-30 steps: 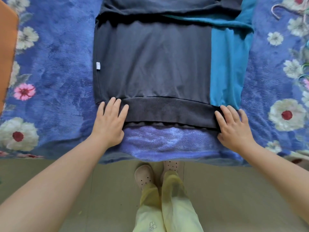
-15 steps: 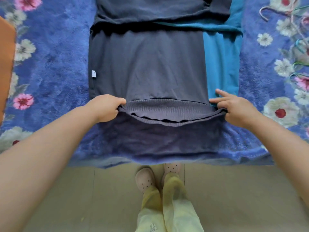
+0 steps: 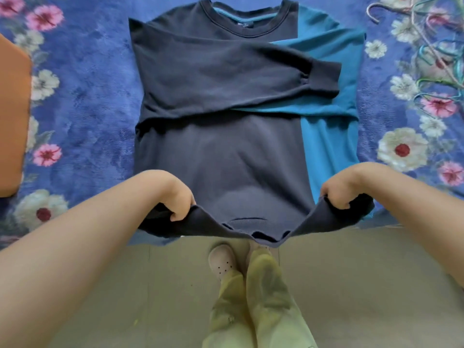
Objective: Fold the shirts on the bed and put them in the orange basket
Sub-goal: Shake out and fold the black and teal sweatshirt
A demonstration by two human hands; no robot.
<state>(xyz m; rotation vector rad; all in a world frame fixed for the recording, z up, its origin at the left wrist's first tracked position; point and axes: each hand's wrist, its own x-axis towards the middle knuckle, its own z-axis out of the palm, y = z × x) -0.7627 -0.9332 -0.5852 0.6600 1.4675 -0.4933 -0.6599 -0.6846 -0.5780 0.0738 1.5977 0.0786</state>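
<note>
While the dark navy cotton sweatshirt (image 3: pixel 221 146) lies on the fleecy blue floral blanket (image 3: pixel 82 109), left hand (image 3: pixel 173 197) and right hand (image 3: pixel 339 190) each clamp its ribbed near hem, lifted off the bed edge. A teal shirt (image 3: pixel 329 136) lies beneath; the orange basket (image 3: pixel 12 116) sits far left.

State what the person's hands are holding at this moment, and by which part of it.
Both hands hold the dark grey sweatshirt by its bottom hem: the left hand grips the left corner, the right hand the right corner, lifted off the bed.
</note>
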